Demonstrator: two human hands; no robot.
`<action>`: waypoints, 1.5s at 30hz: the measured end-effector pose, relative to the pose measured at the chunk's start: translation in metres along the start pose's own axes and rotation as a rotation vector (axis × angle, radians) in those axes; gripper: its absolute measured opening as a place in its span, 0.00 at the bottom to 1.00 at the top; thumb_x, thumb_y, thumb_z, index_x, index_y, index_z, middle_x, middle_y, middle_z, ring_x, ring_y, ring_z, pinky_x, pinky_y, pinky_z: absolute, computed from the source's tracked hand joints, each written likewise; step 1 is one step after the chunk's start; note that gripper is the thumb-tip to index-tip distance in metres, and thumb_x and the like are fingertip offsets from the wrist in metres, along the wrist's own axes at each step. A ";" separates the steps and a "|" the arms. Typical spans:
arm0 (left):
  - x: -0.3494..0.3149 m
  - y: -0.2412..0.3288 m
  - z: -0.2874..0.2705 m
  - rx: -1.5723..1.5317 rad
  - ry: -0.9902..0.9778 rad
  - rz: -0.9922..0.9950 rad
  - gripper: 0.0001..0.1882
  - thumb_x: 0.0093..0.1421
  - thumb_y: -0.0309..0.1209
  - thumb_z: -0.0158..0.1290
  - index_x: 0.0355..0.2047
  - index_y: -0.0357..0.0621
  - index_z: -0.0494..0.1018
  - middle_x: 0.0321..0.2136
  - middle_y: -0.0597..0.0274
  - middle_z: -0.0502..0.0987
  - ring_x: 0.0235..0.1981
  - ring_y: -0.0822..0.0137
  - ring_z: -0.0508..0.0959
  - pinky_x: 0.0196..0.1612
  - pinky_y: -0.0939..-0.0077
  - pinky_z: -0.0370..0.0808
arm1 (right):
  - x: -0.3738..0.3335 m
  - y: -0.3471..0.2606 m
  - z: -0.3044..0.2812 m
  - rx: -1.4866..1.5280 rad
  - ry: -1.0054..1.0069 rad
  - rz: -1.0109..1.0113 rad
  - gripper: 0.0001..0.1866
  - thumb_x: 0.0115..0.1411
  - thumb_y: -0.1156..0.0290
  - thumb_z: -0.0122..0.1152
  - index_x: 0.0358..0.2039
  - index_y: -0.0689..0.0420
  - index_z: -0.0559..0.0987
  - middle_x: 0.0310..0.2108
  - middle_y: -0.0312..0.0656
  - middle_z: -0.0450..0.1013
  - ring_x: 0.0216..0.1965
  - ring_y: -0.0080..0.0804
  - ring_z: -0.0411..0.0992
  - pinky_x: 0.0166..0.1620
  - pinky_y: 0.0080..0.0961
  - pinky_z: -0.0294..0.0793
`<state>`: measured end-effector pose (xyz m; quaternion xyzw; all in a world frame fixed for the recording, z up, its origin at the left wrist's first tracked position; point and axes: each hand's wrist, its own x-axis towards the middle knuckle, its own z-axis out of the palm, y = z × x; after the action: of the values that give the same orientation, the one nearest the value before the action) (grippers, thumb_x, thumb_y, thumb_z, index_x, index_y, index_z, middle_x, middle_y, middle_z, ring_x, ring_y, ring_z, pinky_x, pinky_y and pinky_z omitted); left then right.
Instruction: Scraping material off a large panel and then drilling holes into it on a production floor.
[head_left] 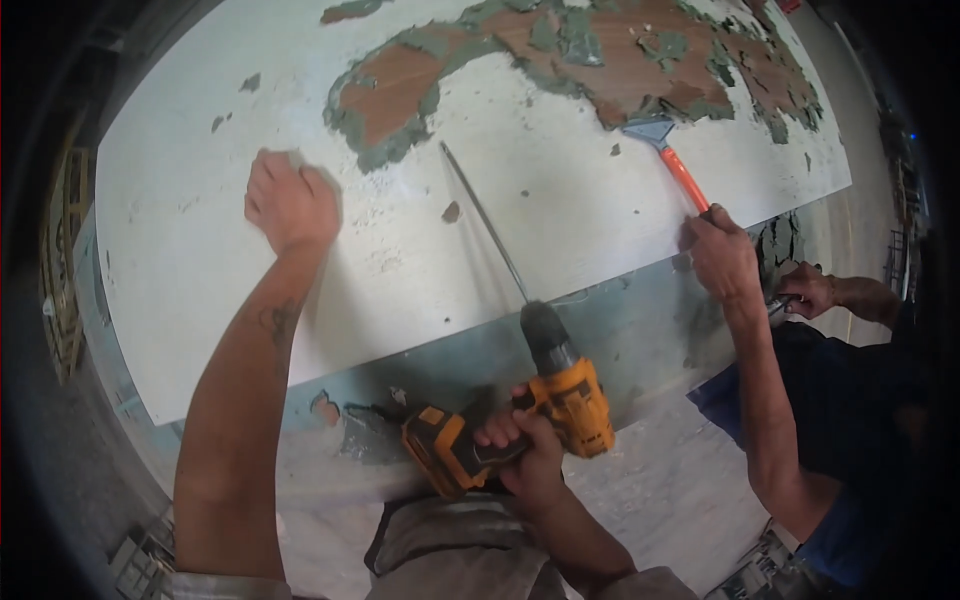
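Observation:
My left hand (295,205) rests on the white board (400,260), its fingers curled into a fist with nothing seen in it. Low in the middle, my right hand (530,450) grips a yellow and black cordless drill (572,395) by its handle. From the drill's chuck a long thin metal rod (485,222) slants up and left over the board. Its tip is just below a brown patch (395,95) edged with peeling grey-green material. Whether the tip touches the board I cannot tell.
At the right, a co-worker's hand (725,255) holds an orange-handled scraper (683,180) with its blade at the patch. Another hand (810,290) beside it holds a dark tool. Loose flakes (452,212) are scattered on the board. A wooden pallet (68,250) stands far left.

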<state>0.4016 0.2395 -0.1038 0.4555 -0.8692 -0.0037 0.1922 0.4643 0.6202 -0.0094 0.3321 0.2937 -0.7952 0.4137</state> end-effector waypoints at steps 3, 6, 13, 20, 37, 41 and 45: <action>-0.001 0.000 -0.005 -0.008 -0.024 -0.003 0.21 0.65 0.37 0.47 0.56 0.42 0.67 0.61 0.49 0.68 0.64 0.47 0.65 0.67 0.45 0.55 | 0.009 -0.001 0.006 0.039 -0.025 0.021 0.15 0.64 0.70 0.52 0.52 0.51 0.71 0.24 0.32 0.59 0.28 0.26 0.61 0.39 0.33 0.68; 0.005 0.000 -0.006 -0.030 -0.052 -0.016 0.22 0.64 0.37 0.47 0.56 0.41 0.67 0.61 0.47 0.67 0.64 0.45 0.64 0.68 0.44 0.54 | 0.013 0.000 0.005 0.019 -0.050 0.001 0.15 0.65 0.69 0.52 0.52 0.51 0.72 0.24 0.31 0.59 0.27 0.25 0.61 0.38 0.33 0.68; 0.001 -0.002 -0.004 -0.001 -0.093 -0.018 0.23 0.65 0.39 0.46 0.57 0.42 0.66 0.61 0.46 0.66 0.64 0.45 0.64 0.67 0.44 0.54 | 0.035 -0.029 0.033 0.002 -0.023 0.022 0.16 0.66 0.70 0.53 0.54 0.53 0.73 0.25 0.32 0.59 0.28 0.25 0.62 0.39 0.33 0.69; 0.001 -0.001 -0.005 0.005 -0.079 -0.033 0.23 0.65 0.39 0.46 0.57 0.41 0.65 0.61 0.47 0.66 0.64 0.47 0.63 0.68 0.44 0.53 | 0.006 -0.030 0.032 -0.083 0.035 -0.030 0.18 0.66 0.71 0.53 0.56 0.54 0.72 0.26 0.34 0.60 0.29 0.26 0.63 0.40 0.34 0.70; 0.004 0.001 -0.005 -0.017 -0.086 0.001 0.19 0.66 0.39 0.46 0.52 0.40 0.67 0.59 0.49 0.69 0.63 0.45 0.65 0.67 0.45 0.54 | -0.009 -0.031 0.095 -0.250 0.168 -0.058 0.17 0.66 0.72 0.54 0.55 0.56 0.70 0.27 0.33 0.62 0.30 0.26 0.64 0.41 0.33 0.72; -0.004 -0.007 -0.001 -0.033 0.002 0.054 0.19 0.66 0.40 0.46 0.51 0.39 0.67 0.58 0.47 0.69 0.62 0.44 0.64 0.67 0.45 0.53 | 0.003 -0.030 0.066 -0.299 0.143 -0.110 0.17 0.67 0.73 0.55 0.55 0.56 0.70 0.26 0.33 0.61 0.29 0.26 0.64 0.40 0.31 0.71; -0.009 0.000 -0.006 -0.061 -0.115 -0.001 0.19 0.67 0.39 0.46 0.52 0.40 0.66 0.59 0.47 0.68 0.62 0.45 0.64 0.67 0.44 0.53 | 0.017 -0.021 0.078 -0.220 0.100 -0.114 0.16 0.68 0.73 0.55 0.56 0.56 0.71 0.26 0.32 0.60 0.30 0.25 0.63 0.39 0.30 0.70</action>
<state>0.4079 0.2477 -0.1007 0.4489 -0.8781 -0.0562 0.1557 0.4173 0.5648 0.0285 0.3065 0.4178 -0.7629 0.3868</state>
